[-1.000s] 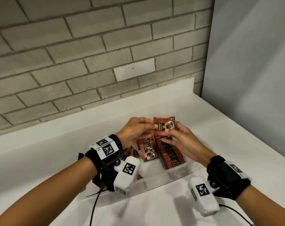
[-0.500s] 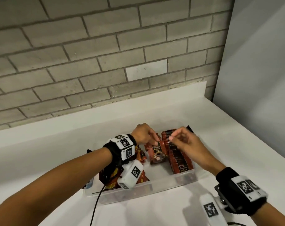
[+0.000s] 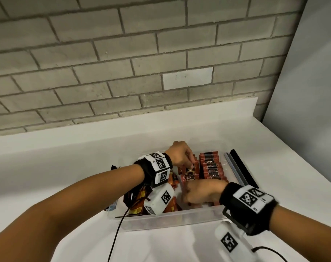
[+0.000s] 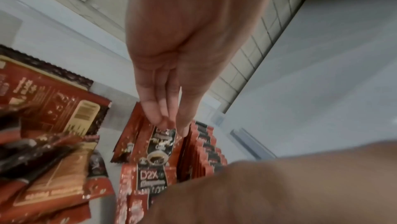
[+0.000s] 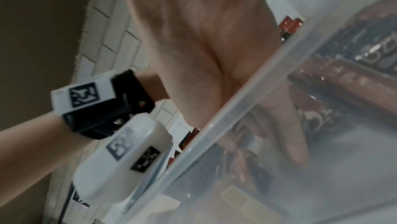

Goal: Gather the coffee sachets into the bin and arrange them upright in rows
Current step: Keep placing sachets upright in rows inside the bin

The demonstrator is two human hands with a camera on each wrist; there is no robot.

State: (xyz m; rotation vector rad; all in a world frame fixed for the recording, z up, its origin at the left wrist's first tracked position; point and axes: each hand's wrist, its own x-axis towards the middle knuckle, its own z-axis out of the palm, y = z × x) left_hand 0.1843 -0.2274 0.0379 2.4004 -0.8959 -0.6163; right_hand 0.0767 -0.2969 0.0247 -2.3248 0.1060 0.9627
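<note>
A clear plastic bin [image 3: 172, 220] sits on the white counter. Red-and-black coffee sachets stand upright in a row [image 3: 211, 167] along its right side. A shorter middle row starts with a D2X sachet [image 3: 189, 177] [image 4: 154, 173]. My left hand [image 3: 181, 156] reaches down into the middle row. Its fingertips [image 4: 160, 120] and thumb pinch the top edge of a sachet there. My right hand [image 3: 200, 192] is low inside the bin near the front wall. Its fingers [image 5: 285, 139], blurred through the wall, stretch down among sachets. I see nothing gripped in them.
Loose sachets [image 3: 140, 200] lie in a heap at the bin's left end, partly behind my left wrist camera. A black and clear lid [image 3: 240, 167] lies just right of the bin. A brick wall stands behind, a grey wall on the right.
A second ago both hands held one sachet above the bin. It went down into the rows. My right hand then dropped to the bin's front; my left stays on the middle row.
</note>
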